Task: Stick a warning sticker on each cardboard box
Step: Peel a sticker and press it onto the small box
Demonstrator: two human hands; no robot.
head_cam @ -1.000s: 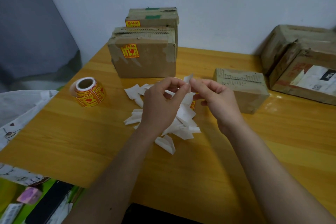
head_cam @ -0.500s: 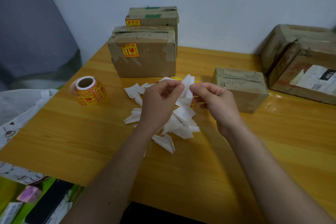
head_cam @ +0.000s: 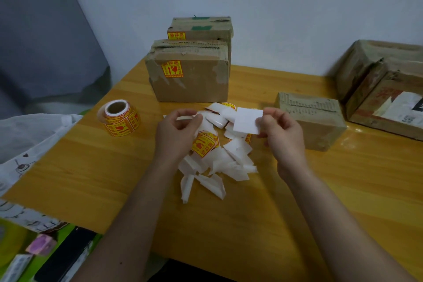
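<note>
My left hand [head_cam: 176, 131] pinches a yellow-and-red warning sticker [head_cam: 204, 144] that hangs curled below its fingertips. My right hand [head_cam: 282, 133] pinches a white backing paper [head_cam: 247, 121], held apart from the sticker. Both hands hover over a pile of white backing scraps [head_cam: 219, 165]. The sticker roll [head_cam: 119, 119] stands to the left. Two stacked-back boxes, the front box [head_cam: 194, 87] and the rear box [head_cam: 201, 30], each carry a sticker. A small box [head_cam: 318, 128] beside my right hand shows none.
Two larger boxes [head_cam: 384, 89] sit at the far right against the wall, one with a white shipping label. A white printed bag [head_cam: 27, 139] lies at the table's left edge [head_cam: 68, 181]. A dark object [head_cam: 66, 256] and small items lie below the table's near-left corner.
My hands have drawn apart. The white backing has come away in my right hand, and the sticker now hangs from my left fingers.
</note>
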